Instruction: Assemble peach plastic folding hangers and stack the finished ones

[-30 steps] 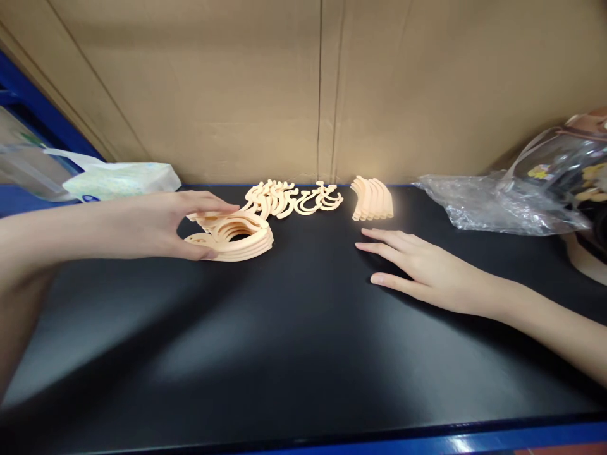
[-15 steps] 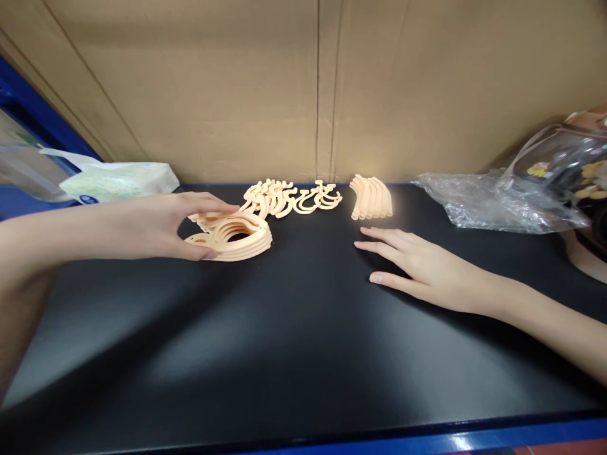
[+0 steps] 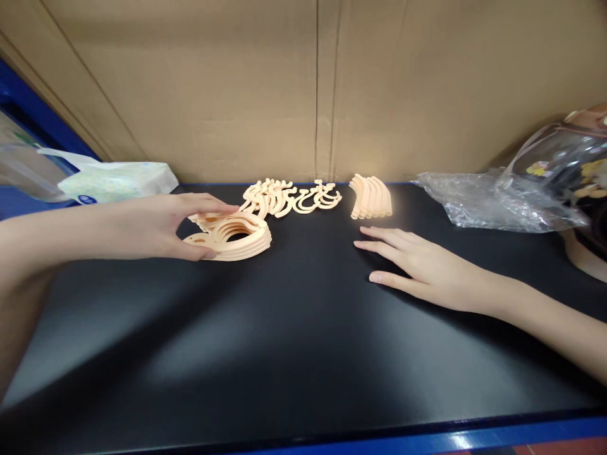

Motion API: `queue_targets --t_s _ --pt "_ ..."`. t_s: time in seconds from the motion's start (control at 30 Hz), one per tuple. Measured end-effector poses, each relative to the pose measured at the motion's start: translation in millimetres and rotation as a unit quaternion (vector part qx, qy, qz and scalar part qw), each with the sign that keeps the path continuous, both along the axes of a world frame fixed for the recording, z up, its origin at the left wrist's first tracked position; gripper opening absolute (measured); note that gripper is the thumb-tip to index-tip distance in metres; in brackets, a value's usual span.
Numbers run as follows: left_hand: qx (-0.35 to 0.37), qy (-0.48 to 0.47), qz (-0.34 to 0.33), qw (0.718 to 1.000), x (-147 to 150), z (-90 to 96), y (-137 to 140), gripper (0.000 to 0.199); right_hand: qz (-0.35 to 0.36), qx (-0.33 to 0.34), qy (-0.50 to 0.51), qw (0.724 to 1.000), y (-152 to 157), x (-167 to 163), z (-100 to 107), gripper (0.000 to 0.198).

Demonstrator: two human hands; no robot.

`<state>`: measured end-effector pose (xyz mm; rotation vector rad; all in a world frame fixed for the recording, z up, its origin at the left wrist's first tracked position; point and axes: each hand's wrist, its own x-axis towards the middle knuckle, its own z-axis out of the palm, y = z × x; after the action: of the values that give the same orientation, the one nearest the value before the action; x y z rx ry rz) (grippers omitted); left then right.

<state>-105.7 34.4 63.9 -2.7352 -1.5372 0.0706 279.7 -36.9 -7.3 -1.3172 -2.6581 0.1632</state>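
Observation:
On the left, my left hand (image 3: 164,224) has its thumb and fingers around the near-left part of a stack of cream plastic loop-shaped pieces (image 3: 256,246). The stack rests flat on the black tabletop, and the fingers cover some of its left end. My right hand (image 3: 422,268) hovers over or lies on the table at the right, fingers stretched and spread, holding nothing. Just beyond its fingertips is a row of curved cream pieces (image 3: 372,197). Small cream hook-shaped pieces (image 3: 270,197) lie in a loose heap behind the stack, with several more hooks (image 3: 317,198) beside them.
A clear crinkled plastic bag (image 3: 502,205) lies at the back right, by a transparent bag (image 3: 545,158) with printed figures. A pack of tissues (image 3: 123,180) sits at the back left. Brown cardboard (image 3: 213,88) stands along the table's back edge.

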Motion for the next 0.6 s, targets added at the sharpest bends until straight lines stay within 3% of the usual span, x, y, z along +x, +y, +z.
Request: queue_targets --t_s 0.6 --pt "-0.013 0.030 0.015 0.999 -23.0 -7.9 11.8 0.079 0.000 -0.003 -0.020 1.000 0.2 0.0 -0.4 0.061"
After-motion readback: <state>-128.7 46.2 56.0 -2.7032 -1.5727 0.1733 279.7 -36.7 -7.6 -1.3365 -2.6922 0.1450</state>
